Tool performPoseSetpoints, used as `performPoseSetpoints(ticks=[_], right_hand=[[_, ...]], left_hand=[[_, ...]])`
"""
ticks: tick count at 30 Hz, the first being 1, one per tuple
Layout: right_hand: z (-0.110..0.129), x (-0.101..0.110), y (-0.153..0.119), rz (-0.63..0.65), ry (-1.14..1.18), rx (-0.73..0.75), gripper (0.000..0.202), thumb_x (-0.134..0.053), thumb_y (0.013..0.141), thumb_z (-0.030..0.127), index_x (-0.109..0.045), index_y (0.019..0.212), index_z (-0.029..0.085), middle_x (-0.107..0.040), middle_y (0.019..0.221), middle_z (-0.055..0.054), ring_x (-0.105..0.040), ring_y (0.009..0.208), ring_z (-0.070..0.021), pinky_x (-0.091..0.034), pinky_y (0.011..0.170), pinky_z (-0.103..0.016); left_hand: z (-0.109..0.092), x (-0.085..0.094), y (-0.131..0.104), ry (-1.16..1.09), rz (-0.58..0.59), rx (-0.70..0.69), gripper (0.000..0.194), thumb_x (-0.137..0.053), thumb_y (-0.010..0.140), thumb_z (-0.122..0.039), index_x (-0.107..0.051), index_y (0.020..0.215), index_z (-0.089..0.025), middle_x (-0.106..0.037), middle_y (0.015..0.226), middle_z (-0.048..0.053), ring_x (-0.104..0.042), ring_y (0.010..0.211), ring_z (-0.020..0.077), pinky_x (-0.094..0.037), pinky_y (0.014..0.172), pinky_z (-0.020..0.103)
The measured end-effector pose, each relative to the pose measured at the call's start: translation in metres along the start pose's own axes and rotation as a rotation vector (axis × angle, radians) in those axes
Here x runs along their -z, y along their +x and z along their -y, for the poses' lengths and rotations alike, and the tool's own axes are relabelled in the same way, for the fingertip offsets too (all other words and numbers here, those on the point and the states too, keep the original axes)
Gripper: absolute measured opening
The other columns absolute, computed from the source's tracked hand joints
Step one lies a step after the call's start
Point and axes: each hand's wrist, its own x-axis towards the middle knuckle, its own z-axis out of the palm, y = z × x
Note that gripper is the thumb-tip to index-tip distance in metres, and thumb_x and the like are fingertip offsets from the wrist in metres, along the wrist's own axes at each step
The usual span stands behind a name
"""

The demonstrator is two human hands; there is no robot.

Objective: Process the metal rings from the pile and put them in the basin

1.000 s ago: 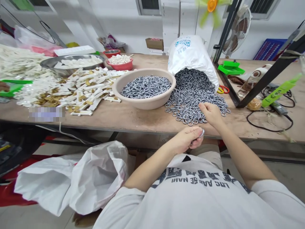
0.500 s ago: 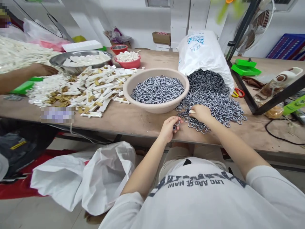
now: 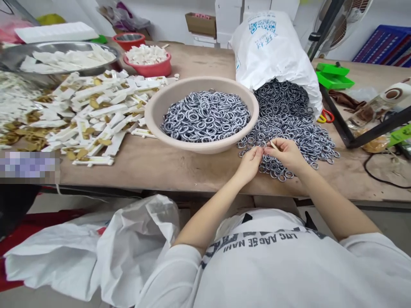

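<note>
My left hand (image 3: 251,163) is closed, its fingertips meeting those of my right hand at the near edge of the loose ring pile (image 3: 300,139); what it grips is too small to make out. A thin pale stick (image 3: 274,145) is pinched in my right hand (image 3: 285,155). Left of the hands, a beige basin (image 3: 205,147) holds many grey metallic rings (image 3: 205,115). More rings spill from the mouth of a white sack (image 3: 272,47) behind the pile.
White and gold pieces (image 3: 99,111) are heaped on the table (image 3: 167,164) at left, near a steel bowl (image 3: 114,64) and a red bowl (image 3: 154,69). A black metal frame (image 3: 349,139) and green trays (image 3: 335,80) stand right. White bags (image 3: 135,252) lie below.
The view has shifted toward the right. My left hand has moved right and up to meet my right hand, and both are now together. The other person's arm at left is out of view.
</note>
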Motion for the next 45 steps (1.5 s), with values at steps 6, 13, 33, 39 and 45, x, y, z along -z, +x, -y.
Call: performPoseSetpoints(ticks=[6, 13, 33, 39, 45], right_hand=[[0.008, -0.017, -0.013, -0.057, 0.09, 0.047, 0.024, -0.08, 0.076, 0.039, -0.066, 0.079, 0.02, -0.061, 0.073, 0.003, -0.054, 0.067, -0.0115, -0.043, 0.067, -0.027], [0.026, -0.021, -0.029, -0.059, 0.046, 0.132, 0.024, -0.077, 0.079, 0.041, -0.066, 0.08, 0.02, -0.061, 0.072, 0.003, -0.053, 0.067, -0.0118, -0.043, 0.066, -0.027], [0.026, -0.01, -0.018, 0.286, 0.266, 0.069, 0.035, -0.08, 0.075, 0.041, -0.06, 0.099, 0.025, -0.065, 0.08, 0.003, -0.066, 0.062, -0.0164, -0.056, 0.06, -0.032], [0.005, 0.054, -0.005, 0.048, -0.128, 0.22, 0.034, -0.06, 0.09, 0.056, -0.063, 0.093, 0.022, -0.064, 0.079, -0.001, -0.059, 0.072, -0.0159, -0.047, 0.068, -0.029], [-0.002, 0.081, -0.022, 0.029, -0.782, 0.429, 0.036, -0.051, 0.096, 0.052, -0.063, 0.083, 0.021, -0.066, 0.078, -0.004, -0.057, 0.072, -0.0165, -0.034, 0.064, -0.028]], left_hand=[[-0.01, 0.002, -0.009, -0.007, 0.139, -0.1, 0.052, -0.058, 0.085, -0.066, -0.053, 0.068, -0.017, -0.042, 0.058, -0.003, -0.034, 0.054, 0.0086, -0.025, 0.051, 0.023], [-0.043, 0.005, -0.024, 0.003, 0.195, -0.115, 0.044, -0.066, 0.085, -0.055, -0.054, 0.069, -0.015, -0.042, 0.06, -0.004, -0.034, 0.054, 0.0059, -0.025, 0.051, 0.02], [-0.029, -0.031, -0.048, -0.203, -0.033, 0.037, 0.042, -0.059, 0.086, -0.06, -0.048, 0.083, -0.02, -0.044, 0.061, -0.006, -0.036, 0.043, 0.0049, -0.021, 0.04, 0.019], [-0.019, -0.076, -0.01, -0.317, 0.042, 0.113, 0.044, -0.065, 0.083, -0.057, -0.042, 0.077, -0.02, -0.041, 0.06, -0.007, -0.036, 0.044, 0.0043, -0.021, 0.041, 0.018], [-0.003, -0.1, 0.003, -0.376, -0.09, 0.157, 0.041, -0.066, 0.083, -0.055, -0.044, 0.078, -0.02, -0.041, 0.059, -0.007, -0.037, 0.044, 0.005, -0.026, 0.041, 0.018]])
